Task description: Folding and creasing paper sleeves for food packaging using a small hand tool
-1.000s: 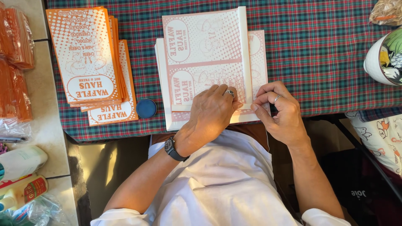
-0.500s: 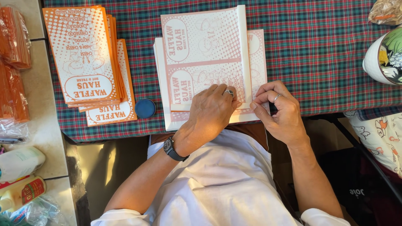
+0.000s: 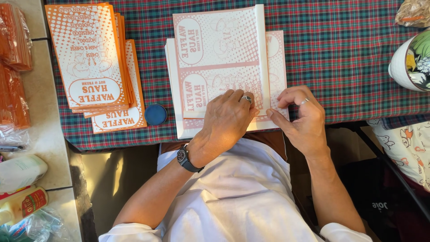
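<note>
Seen from the head camera, looking straight down. Left hand (image 3: 228, 118) lying palm-down and flat on the lower part of a pale printed paper sheet (image 3: 219, 58), fingers (image 3: 237, 99) stretched and slightly spread, pressing rather than gripping; ring on one finger, dark wristwatch (image 3: 184, 157) on the wrist. Right hand (image 3: 302, 118) just beside it at the sheet's right lower corner, fingers curled, thumb and forefinger pinched together on the paper's edge; ring here too. Sheet resting on top of a small pile of like sheets (image 3: 275, 58), middle of the worktop (image 3: 349, 54), which wears a green and red checked cloth; near edge of the pile close to the worktop's front edge. Left of the pile, well apart, a stack of orange printed paper bags (image 3: 89, 58), fanned a little. Between stack and pile, near the front edge, a small round blue lid (image 3: 155, 114). At the far right, part of a white bowl-like vessel (image 3: 403, 67) with a coloured picture. Far left, on a pale counter, orange packets in clear wrap (image 3: 15, 67) and plastic bottles (image 3: 22, 188).
</note>
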